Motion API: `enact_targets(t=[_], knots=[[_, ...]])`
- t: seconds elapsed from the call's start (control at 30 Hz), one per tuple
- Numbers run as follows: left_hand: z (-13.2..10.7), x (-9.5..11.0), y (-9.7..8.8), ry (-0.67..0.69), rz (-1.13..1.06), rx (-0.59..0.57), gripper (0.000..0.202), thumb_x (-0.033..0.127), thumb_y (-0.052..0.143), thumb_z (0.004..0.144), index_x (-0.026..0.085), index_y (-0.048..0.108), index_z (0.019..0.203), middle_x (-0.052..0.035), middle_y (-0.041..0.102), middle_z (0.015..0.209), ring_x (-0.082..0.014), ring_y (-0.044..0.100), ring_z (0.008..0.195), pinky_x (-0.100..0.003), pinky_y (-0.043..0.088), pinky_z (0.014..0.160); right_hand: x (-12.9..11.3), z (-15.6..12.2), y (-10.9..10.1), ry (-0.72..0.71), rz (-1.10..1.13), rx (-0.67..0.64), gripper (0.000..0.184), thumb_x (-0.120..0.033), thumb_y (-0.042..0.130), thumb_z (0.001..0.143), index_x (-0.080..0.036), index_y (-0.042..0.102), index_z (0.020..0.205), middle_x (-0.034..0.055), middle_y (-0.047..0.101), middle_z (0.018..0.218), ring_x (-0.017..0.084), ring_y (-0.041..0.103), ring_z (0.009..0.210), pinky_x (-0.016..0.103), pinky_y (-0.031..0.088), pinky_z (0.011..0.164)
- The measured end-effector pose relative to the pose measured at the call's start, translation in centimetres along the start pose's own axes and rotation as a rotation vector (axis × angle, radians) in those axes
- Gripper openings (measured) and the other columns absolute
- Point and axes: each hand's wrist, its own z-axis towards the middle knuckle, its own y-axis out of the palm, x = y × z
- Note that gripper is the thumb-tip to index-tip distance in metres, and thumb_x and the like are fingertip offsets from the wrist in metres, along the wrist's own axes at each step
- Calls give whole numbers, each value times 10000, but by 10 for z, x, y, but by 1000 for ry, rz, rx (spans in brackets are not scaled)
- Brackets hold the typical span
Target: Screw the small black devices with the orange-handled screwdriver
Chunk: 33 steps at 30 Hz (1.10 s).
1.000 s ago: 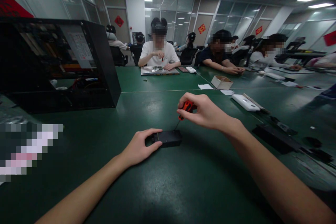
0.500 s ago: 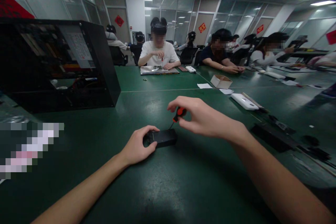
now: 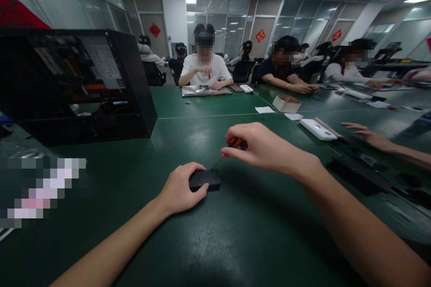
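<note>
A small flat black box [image 3: 206,179] lies on the green table [image 3: 215,242] in front of me. My left hand [image 3: 180,188] is closed round its left end and holds it down. My right hand [image 3: 257,145] hovers just above and to the right of the box, fingers pinched on a small screwdriver with a red and black handle [image 3: 234,143]. The thin shaft slants down to the left, and its tip meets the box's top far edge.
An open black computer case [image 3: 77,83] stands at the left. White devices [image 3: 315,129], a cardboard box [image 3: 285,104] and black parts [image 3: 357,175] lie to the right. Another person's hand [image 3: 362,132] reaches in at the right. Several people sit at the far side.
My left hand has slid further over the box, which shifted slightly left. The screwdriver now slants more steeply left onto the box. Another person's hand has come in at the right.
</note>
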Motion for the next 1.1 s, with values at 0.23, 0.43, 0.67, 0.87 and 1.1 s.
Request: enact_targets(t=[0.23, 0.43, 0.67, 0.87, 1.1], knots=[[-4, -4, 5, 26, 38, 34, 360, 387, 742, 834, 232, 698, 1156, -53, 764, 1090, -269, 709, 969, -410, 526, 878, 9, -6, 16, -41, -113, 111, 238, -358, 624, 939, -179, 598, 783, 21, 626, 696, 134, 541, 610, 267, 332, 586], [-4, -8, 6, 38, 25, 52, 341, 389, 762, 813, 229, 728, 1111, -47, 783, 1081, -263, 740, 957, -382, 553, 878, 39, -41, 54, 80, 43, 393, 276, -333, 614, 918, -169, 627, 697, -13, 579, 562, 87, 462, 466, 232, 334, 503], [-3, -9, 7, 30, 39, 56, 344, 406, 751, 814, 226, 736, 1107, -53, 789, 1079, -269, 748, 951, -396, 569, 872, 51, -50, 52, 116, 51, 566, 296, -282, 592, 860, -181, 579, 582, -40, 472, 463, 73, 382, 403, 234, 290, 453], [-2, -8, 6, 20, 35, 57, 354, 417, 747, 817, 227, 736, 1115, -55, 789, 1094, -271, 748, 966, -402, 569, 880, 47, -49, 52, 102, 73, 551, 290, -273, 594, 844, -181, 578, 569, -43, 463, 451, 69, 368, 391, 234, 279, 440], [-4, -7, 5, 28, 44, 52, 356, 414, 741, 820, 224, 729, 1121, -61, 786, 1103, -272, 748, 975, -403, 577, 893, 42, -48, 55, 134, 114, 468, 303, -292, 571, 850, -192, 571, 565, -36, 462, 449, 78, 369, 394, 250, 293, 454]])
